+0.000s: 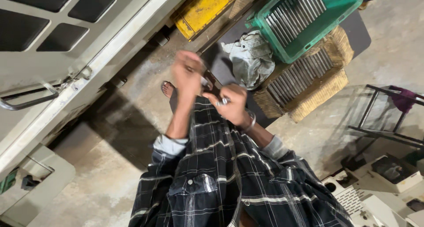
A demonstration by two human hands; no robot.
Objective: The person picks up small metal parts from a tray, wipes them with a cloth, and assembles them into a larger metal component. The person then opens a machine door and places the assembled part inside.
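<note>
A small metal piece (223, 101) sits pinched in the right hand (232, 104) fingers; the left hand (187, 72) is blurred (grip unclear), above concrete floor (110, 183), rods in a green crate (309, 19) beyond.

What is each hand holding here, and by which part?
Left hand is motion-blurred; a hold cannot be told. Right hand is curled closed, its contents hidden; rings show on its fingers.
</note>
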